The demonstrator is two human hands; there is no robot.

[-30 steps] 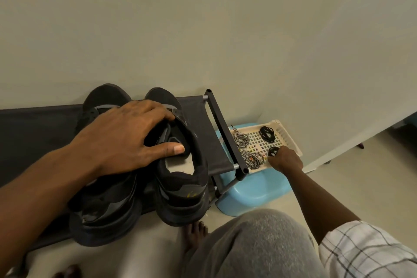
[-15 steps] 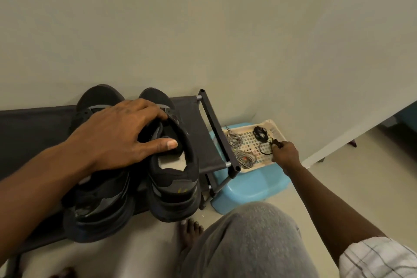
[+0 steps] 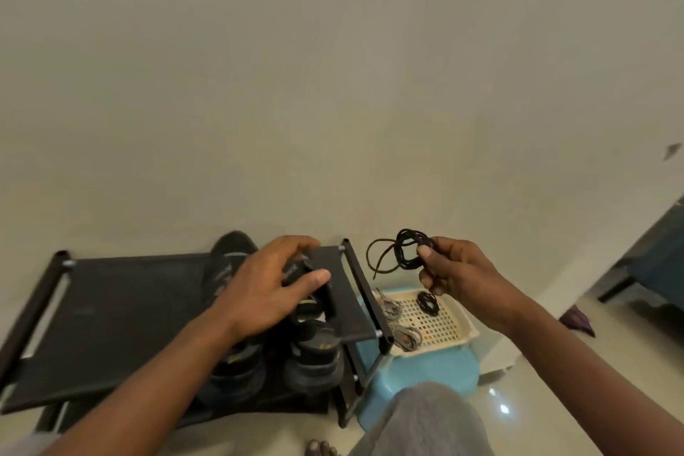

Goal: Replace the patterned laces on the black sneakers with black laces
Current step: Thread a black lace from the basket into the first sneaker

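Two black sneakers (image 3: 314,359) stand side by side at the right end of a black shoe rack (image 3: 111,315), heels toward me. My left hand (image 3: 270,285) grips the tongue and collar of the right sneaker. My right hand (image 3: 451,270) is raised above a cream perforated tray (image 3: 444,326) and pinches a coiled black lace (image 3: 403,248), one end dangling loose. A second black lace coil (image 3: 427,302) lies in the tray, with two patterned lace bundles (image 3: 401,329) at its left side.
The tray sits on a light blue plastic stool (image 3: 425,374) to the right of the rack. A plain wall rises behind everything. My grey-clad knee (image 3: 429,418) and bare toes are at the bottom. Dark furniture stands at the far right.
My right hand has lifted one black lace coil out of the tray and raised it in the air. The view has pulled back and tilted up; my left hand stays on the sneaker.
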